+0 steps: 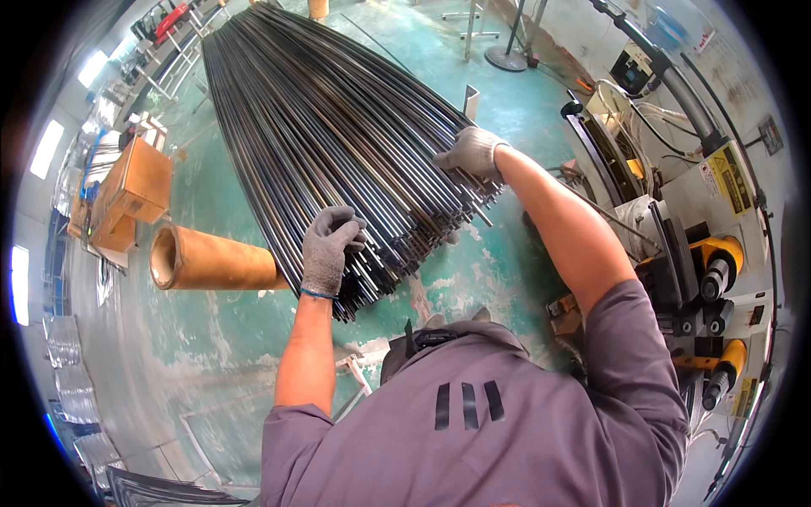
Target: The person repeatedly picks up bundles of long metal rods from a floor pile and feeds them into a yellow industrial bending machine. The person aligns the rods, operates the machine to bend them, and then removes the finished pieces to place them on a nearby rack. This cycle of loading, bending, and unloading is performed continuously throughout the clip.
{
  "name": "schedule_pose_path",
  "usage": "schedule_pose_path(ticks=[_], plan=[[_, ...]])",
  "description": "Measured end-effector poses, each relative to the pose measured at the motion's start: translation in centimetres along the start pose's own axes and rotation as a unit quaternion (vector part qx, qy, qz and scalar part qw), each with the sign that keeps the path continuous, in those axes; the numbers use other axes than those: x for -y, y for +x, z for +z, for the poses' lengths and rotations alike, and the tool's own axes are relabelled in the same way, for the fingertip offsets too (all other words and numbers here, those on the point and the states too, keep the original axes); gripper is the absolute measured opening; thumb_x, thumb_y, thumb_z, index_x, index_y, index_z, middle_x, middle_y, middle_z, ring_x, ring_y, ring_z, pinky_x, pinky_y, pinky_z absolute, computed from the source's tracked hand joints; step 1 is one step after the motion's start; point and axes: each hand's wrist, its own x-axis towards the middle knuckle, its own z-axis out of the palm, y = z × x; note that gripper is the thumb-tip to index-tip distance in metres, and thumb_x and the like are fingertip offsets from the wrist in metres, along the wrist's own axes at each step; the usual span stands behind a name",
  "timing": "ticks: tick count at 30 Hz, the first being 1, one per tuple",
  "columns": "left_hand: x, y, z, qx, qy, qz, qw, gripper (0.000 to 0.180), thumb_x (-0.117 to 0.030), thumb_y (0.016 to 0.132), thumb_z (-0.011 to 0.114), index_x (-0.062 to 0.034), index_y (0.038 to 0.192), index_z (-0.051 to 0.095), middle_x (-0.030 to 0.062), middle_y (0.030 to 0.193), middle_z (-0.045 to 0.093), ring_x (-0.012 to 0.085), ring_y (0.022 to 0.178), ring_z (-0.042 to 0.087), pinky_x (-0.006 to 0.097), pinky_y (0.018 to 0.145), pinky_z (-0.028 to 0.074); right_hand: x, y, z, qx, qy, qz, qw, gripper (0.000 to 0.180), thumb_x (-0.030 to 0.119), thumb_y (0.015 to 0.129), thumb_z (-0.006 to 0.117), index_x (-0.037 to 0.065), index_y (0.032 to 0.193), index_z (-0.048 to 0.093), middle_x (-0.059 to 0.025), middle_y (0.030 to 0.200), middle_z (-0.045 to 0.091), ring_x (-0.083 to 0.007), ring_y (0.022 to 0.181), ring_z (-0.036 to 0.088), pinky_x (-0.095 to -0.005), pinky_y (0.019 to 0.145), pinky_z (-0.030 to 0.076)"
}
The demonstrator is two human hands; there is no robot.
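A wide bundle of long dark metal tubes [338, 127] stretches away from me, with its uneven near ends closest to my body. Over the left side of these ends hovers my left hand [325, 253], in a grey knit glove with a blue band at the wrist. Its fingers are loosely bent and apart, and nothing shows between them. My right hand [477, 154], gloved alike, is closed at the right edge of the bundle, thumb pointing left across the tubes. The fingers are mostly hidden underneath, so how many tubes they hold cannot be made out.
A brown cardboard roll [220, 260] lies left of the bundle, near cardboard boxes [135, 190]. An upright metal post [470, 101] stands at its right edge. Close on my right is a machine with yellow-and-black parts [718, 262]. A round stand base [506, 58] sits farther off.
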Motion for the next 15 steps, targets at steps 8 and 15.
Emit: schedule_pose_path(ticks=[8, 15], plan=[[-2.8, 1.4, 7.4, 0.102, -0.089, -0.098, 0.986, 0.022, -0.025, 0.098, 0.055, -0.0038, 0.104, 0.057, 0.0088, 0.093, 0.063, 0.0195, 0.081, 0.063, 0.033, 0.075, 0.053, -3.1, -13.9, 2.4, 0.054, 0.205, 0.064, 0.975, 0.041, 0.038, 0.094, 0.063, -0.001, 0.082, 0.06, -0.0047, 0.058, 0.056, -0.014, 0.044, 0.055, -0.032, 0.039, 0.046], [-0.9, 10.4, 10.6, 0.163, -0.262, -0.179, 0.934, 0.036, -0.032, 0.104, 0.046, 0.0008, 0.114, 0.055, 0.0169, 0.105, 0.061, 0.0313, 0.097, 0.06, 0.048, 0.092, 0.05, -10.1, -36.2, 4.6, 0.096, 0.199, 0.257, 0.941, 0.026, 0.022, 0.083, 0.075, 0.001, 0.094, 0.065, -0.0152, 0.071, 0.062, -0.0218, 0.064, 0.06, -0.0373, 0.064, 0.05]])
